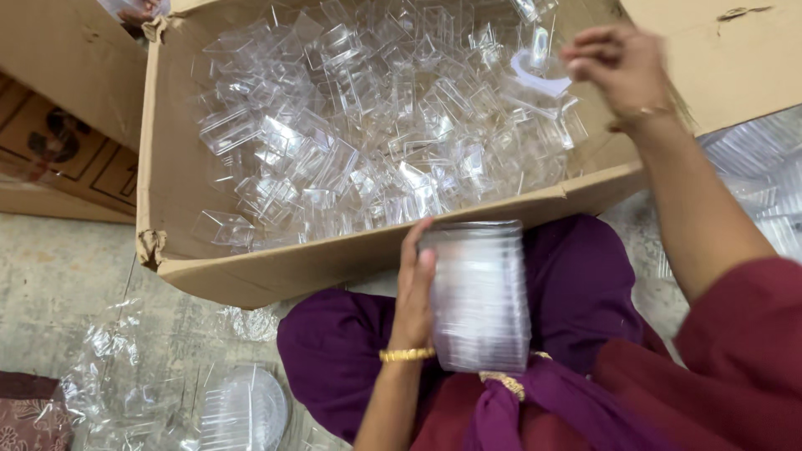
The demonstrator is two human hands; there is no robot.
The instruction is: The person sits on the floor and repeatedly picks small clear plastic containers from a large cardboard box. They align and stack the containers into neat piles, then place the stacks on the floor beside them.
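Note:
My left hand (pixel 414 288) grips a nested stack of clear plastic cups (pixel 480 294), held upright over my lap. My right hand (pixel 618 67) reaches over the far right side of a big cardboard box (pixel 251 271), its fingers curled just to the right of one clear plastic piece (pixel 539 79). I cannot tell whether the fingers touch that piece. The box is filled with many loose clear square plastic cups (pixel 368 125), lying tumbled in all directions.
Crumpled clear plastic bags (pixel 142 376) and a stack of round clear lids (pixel 246 409) lie on the concrete floor at lower left. More clear plastic ware (pixel 764 179) sits at right. Another cardboard box (pixel 58 108) stands at left.

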